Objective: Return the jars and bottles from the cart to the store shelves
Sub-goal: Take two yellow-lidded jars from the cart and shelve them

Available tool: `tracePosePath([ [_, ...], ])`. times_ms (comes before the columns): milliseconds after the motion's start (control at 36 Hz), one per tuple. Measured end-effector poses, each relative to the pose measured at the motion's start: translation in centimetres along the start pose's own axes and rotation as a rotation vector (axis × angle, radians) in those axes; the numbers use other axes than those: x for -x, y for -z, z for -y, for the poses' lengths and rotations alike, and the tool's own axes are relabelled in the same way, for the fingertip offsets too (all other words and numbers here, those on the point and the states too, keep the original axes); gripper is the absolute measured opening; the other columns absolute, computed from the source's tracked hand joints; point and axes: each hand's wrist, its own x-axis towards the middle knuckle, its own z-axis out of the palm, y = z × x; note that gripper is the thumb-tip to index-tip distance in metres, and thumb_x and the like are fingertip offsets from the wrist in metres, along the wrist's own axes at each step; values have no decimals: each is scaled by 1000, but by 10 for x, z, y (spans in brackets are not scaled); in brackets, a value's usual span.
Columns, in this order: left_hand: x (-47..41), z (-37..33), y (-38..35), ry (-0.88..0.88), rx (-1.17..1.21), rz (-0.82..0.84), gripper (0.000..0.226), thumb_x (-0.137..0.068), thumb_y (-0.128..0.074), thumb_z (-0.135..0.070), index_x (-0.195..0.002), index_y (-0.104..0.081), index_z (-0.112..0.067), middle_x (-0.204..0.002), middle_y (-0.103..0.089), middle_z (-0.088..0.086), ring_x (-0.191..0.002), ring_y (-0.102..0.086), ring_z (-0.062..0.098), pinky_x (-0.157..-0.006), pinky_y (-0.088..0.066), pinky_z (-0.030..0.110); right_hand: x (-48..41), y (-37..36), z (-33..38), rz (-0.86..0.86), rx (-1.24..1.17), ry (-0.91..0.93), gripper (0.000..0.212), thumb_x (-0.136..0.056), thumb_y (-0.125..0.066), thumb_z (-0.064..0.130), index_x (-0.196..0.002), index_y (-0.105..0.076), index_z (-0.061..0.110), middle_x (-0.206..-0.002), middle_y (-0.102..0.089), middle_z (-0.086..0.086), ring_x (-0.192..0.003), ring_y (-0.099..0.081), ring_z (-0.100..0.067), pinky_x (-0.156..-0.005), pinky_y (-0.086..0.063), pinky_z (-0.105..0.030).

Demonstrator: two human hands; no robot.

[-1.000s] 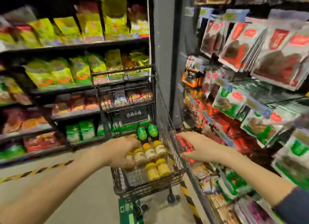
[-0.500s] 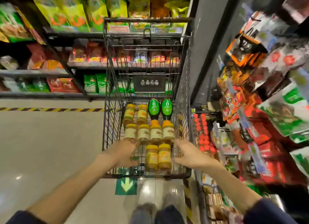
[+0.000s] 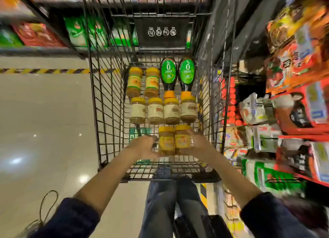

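A black wire cart (image 3: 106, 113) holds several yellow-lidded jars lying flat and two dark bottles with green labels (image 3: 168, 72) at its far end. Closest to me lie two jars with yellow labels. My left hand (image 3: 145, 147) curls against the left side of the left yellow jar (image 3: 166, 141), thumb under its base. Around the right side of the right yellow jar (image 3: 183, 140) my right hand (image 3: 198, 144) is wrapped. A row of white-labelled jars (image 3: 154, 110) lies just beyond them.
Store shelves (image 3: 293, 104) packed with red, orange and green packets run close along the cart's right side. More shelves (image 3: 44, 49) cross ahead on the left, behind yellow-black floor tape (image 3: 44, 70). Pale tiled floor spreads to the left. My legs stand behind the cart.
The view has tilted down and closer over the cart. Both hands have moved from the cart's near rim in onto the two nearest yellow jars.
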Motion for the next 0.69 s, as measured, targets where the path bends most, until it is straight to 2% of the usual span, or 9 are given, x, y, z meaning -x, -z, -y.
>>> tracePosePath([
  [83,-23,2,-14,39,122,34,66,-74,-60,-63,-116,-54,-13,-104,-64,8,-98,-60,25,-83,-51,35,-20,-12,-9,-22,-49,-63,64,-79,-72,17,-134,-40,11,-124,-53,-4,-118,-50,-19,-81,-36,-18],
  [139,-38,3,-23,70,177,30,59,-77,-62,-57,-112,-54,-10,-98,-63,9,-95,-61,26,-81,-51,35,-32,-18,-16,-38,-51,-107,66,-77,-74,18,-133,-38,11,-119,-53,-1,-114,-51,-17,-81,-38,-19],
  [222,-60,4,-36,142,212,52,43,-79,-64,-50,-84,-52,-9,-75,-52,3,-83,-60,26,-77,-49,32,-49,-26,-27,-67,-92,-180,60,-73,-76,14,-125,-46,8,-115,-60,-8,-110,-57,-24,-85,-44,-27],
  [278,-72,3,-43,183,263,76,41,-79,-65,-50,-77,-51,-11,-83,-57,9,-88,-63,29,-76,-48,30,-57,-32,-33,-72,-85,-196,61,-73,-76,17,-126,-47,8,-117,-61,-11,-112,-56,-26,-89,-44,-28],
  [361,-86,-4,-51,238,374,101,50,-83,-61,-49,-104,-59,-4,-108,-63,16,-103,-61,30,-79,-45,29,-69,-38,-41,-61,-63,-201,60,-77,-71,17,-129,-42,11,-113,-56,-2,-108,-53,-16,-82,-37,-19],
  [445,-100,-7,-64,258,513,98,67,-78,-65,-53,-124,-53,-6,-121,-59,13,-113,-57,31,-93,-45,34,-79,-41,-46,-72,-122,-230,60,-72,-74,16,-124,-45,14,-107,-56,2,-106,-52,-15,-88,-42,-25],
  [528,-120,-4,-88,244,601,25,99,-49,-68,-77,-126,-55,-17,-122,-61,8,-112,-58,26,-95,-48,35,-88,-44,-52,-97,-115,-217,56,-68,-77,18,-118,-52,15,-109,-66,-5,-105,-61,-21,-87,-46,-28],
  [639,-128,-3,-96,281,720,-36,77,-56,-80,-53,-121,-59,-20,-115,-64,0,-104,-59,15,-86,-44,21,-95,-46,-62,-98,-123,-275,66,-70,-78,19,-125,-43,11,-111,-64,-9,-106,-60,-25,-86,-46,-28],
  [695,-146,9,-118,272,736,-32,81,-50,-79,-62,-120,-58,-26,-112,-62,-8,-102,-58,8,-86,-43,18,-97,-47,-63,-93,-144,-301,71,-68,-79,14,-126,-39,9,-113,-63,-12,-108,-59,-28,-91,-47,-35],
])
